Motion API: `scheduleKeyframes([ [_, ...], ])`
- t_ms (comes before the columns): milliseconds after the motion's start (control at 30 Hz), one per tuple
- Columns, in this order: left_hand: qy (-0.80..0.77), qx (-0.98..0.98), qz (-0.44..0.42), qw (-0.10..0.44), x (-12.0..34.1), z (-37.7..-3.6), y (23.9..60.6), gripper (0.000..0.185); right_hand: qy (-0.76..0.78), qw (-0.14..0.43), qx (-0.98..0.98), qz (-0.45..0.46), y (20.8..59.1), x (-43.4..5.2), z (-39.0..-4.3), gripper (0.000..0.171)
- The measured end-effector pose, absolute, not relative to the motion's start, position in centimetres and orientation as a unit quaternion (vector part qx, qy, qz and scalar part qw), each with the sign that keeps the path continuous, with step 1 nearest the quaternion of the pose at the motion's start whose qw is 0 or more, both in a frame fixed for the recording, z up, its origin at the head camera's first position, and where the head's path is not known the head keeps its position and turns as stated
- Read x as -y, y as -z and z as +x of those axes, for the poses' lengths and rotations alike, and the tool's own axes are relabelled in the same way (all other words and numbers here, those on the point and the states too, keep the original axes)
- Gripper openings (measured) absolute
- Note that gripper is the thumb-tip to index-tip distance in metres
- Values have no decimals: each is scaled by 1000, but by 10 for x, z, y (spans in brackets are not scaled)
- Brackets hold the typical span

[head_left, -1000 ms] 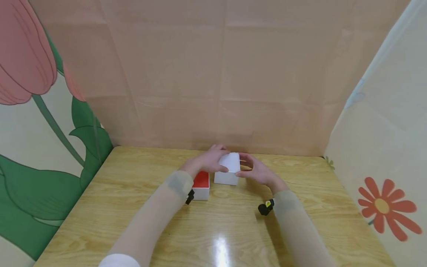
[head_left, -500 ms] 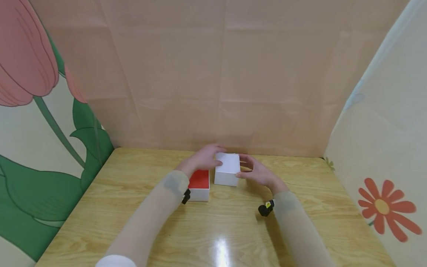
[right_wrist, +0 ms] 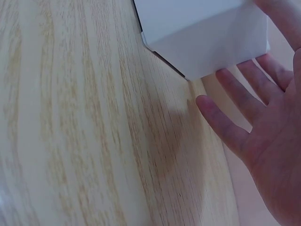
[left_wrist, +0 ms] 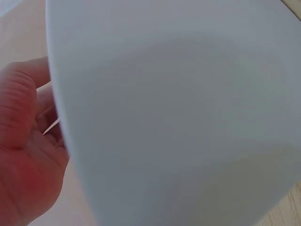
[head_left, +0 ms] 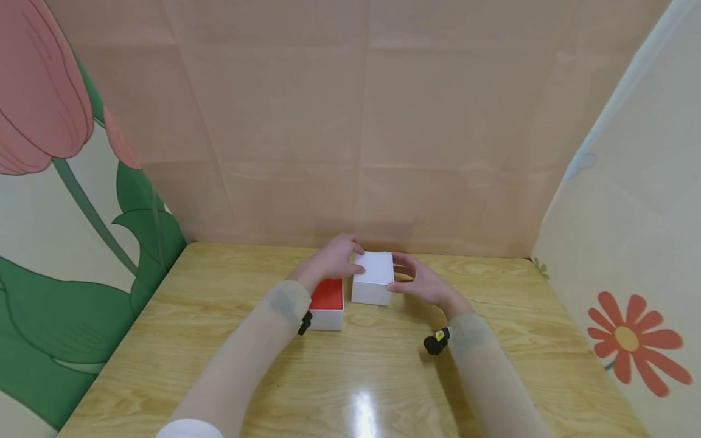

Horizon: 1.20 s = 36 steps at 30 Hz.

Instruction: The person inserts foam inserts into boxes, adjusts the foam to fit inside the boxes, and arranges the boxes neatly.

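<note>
A small white box [head_left: 375, 277] sits near the back of the wooden table. My right hand [head_left: 418, 280] holds its right side, thumb at the front corner and fingers toward the back. In the right wrist view, the fingertips [right_wrist: 225, 75] lie along the lower edge of the box. At the left edge of the box is my left hand [head_left: 332, 258], thumb and forefinger apart, with the thumb tip right at the top edge. Below the left wrist stands a second white box with a red top [head_left: 328, 295], partly covered by the forearm. A close white surface [left_wrist: 178, 113] fills most of the left wrist view.
The wooden table [head_left: 383, 359] ends at a plain pinkish-brown backdrop [head_left: 285, 140] just behind the boxes. Flower-printed sheets [head_left: 630, 274] stand along both sides. Each wrist wears a band with a small black camera [head_left: 436, 342].
My left hand has slid left off the top of the white box to its left edge, uncovering more of the lid. My right hand and both boxes stay in place.
</note>
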<state>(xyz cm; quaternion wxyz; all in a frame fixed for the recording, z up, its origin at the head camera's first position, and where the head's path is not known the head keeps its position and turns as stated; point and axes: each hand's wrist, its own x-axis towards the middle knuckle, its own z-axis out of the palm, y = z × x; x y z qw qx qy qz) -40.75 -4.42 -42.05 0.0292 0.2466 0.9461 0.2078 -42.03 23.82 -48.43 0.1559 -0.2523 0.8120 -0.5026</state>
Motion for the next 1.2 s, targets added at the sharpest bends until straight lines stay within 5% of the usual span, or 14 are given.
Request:
scheduleKeyframes([
  [1200,-113,-949,295,-5,9,-403,415,47,496,164,-813,-257,484,-228,-418,89],
])
